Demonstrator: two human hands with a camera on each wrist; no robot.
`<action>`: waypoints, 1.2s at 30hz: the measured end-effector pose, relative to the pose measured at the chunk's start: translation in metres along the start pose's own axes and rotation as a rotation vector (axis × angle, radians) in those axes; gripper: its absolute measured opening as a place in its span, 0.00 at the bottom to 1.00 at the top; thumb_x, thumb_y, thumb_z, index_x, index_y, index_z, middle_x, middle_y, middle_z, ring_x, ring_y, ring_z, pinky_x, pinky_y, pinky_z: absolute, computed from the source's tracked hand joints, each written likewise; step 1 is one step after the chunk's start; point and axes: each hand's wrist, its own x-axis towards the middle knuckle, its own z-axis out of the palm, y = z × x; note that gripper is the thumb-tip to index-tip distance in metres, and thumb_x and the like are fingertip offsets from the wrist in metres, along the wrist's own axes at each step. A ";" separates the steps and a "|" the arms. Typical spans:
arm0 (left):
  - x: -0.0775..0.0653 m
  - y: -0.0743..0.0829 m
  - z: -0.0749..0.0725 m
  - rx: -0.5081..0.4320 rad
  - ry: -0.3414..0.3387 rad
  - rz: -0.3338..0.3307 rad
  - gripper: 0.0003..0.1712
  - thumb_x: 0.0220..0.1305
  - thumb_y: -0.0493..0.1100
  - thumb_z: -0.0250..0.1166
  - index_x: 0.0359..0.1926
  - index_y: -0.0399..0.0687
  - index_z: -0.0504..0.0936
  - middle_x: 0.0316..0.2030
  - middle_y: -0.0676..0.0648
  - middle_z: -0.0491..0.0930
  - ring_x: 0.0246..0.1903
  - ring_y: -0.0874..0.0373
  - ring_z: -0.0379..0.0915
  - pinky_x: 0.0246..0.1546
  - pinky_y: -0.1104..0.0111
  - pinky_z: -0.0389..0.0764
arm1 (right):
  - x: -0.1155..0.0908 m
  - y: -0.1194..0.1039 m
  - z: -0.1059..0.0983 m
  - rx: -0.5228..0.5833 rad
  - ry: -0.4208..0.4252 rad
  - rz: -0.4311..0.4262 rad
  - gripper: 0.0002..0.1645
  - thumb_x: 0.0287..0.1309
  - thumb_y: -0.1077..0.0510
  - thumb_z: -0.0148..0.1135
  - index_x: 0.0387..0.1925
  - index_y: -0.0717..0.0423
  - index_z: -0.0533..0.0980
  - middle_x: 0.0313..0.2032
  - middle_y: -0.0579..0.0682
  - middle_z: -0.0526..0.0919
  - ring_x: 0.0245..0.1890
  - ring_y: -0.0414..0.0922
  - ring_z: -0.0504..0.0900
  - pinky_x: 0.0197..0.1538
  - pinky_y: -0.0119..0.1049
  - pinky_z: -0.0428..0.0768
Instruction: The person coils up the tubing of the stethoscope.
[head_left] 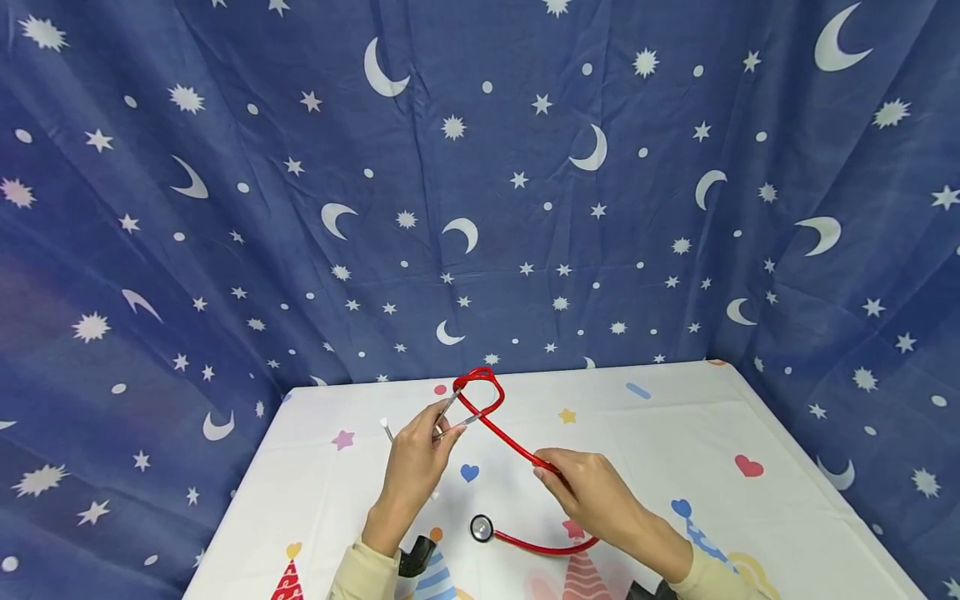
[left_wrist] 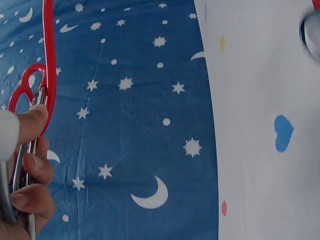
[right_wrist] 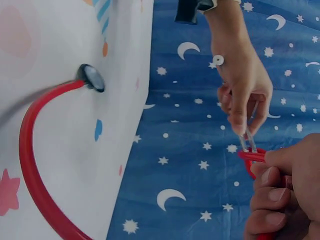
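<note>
A red stethoscope (head_left: 516, 446) is held up between both hands over the table. My left hand (head_left: 414, 457) grips its metal ear tubes (left_wrist: 31, 145), thumb and fingers curled round them. One pale ear tip (head_left: 385, 423) sticks out to the left of that hand. Beyond the fingers the red tubing makes a loop (head_left: 501, 398). My right hand (head_left: 592, 492) pinches the tubing on the right, with the fingers curled about it. From there the tubing droops under the hand, ending in the round chest piece (head_left: 482, 528) low over the table, nearer me.
A white cloth with party hats, hearts and stars covers the table (head_left: 660, 433). Behind and on both sides hangs a dark blue curtain (head_left: 510, 225) printed with moons and stars. A black strap (head_left: 417, 557) sits at the left wrist.
</note>
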 end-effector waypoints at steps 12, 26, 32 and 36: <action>-0.005 -0.006 0.002 0.091 -0.025 0.005 0.25 0.50 0.45 0.72 0.49 0.42 0.77 0.23 0.56 0.75 0.18 0.71 0.62 0.19 0.79 0.66 | 0.007 -0.006 -0.020 0.003 0.099 -0.144 0.06 0.58 0.58 0.62 0.37 0.52 0.80 0.24 0.35 0.78 0.18 0.24 0.63 0.23 0.13 0.63; -0.015 0.024 0.001 -0.020 -0.367 0.180 0.21 0.55 0.51 0.67 0.48 0.48 0.78 0.25 0.60 0.75 0.21 0.71 0.64 0.25 0.81 0.68 | 0.041 0.004 -0.044 -0.064 0.168 -0.370 0.08 0.54 0.59 0.64 0.38 0.50 0.79 0.25 0.37 0.76 0.19 0.28 0.66 0.24 0.15 0.66; -0.020 0.042 -0.001 -0.215 -0.474 0.226 0.20 0.58 0.53 0.64 0.49 0.51 0.77 0.25 0.61 0.73 0.21 0.74 0.62 0.23 0.86 0.65 | 0.054 0.016 -0.051 -0.042 0.090 -0.356 0.06 0.56 0.56 0.63 0.38 0.47 0.78 0.26 0.37 0.75 0.20 0.28 0.66 0.25 0.15 0.66; -0.018 0.050 -0.004 -0.317 -0.497 0.249 0.19 0.59 0.53 0.63 0.49 0.52 0.77 0.24 0.61 0.73 0.21 0.74 0.62 0.22 0.88 0.64 | 0.061 0.028 -0.050 0.001 0.029 -0.321 0.05 0.56 0.55 0.63 0.36 0.46 0.79 0.27 0.36 0.77 0.22 0.28 0.66 0.27 0.17 0.68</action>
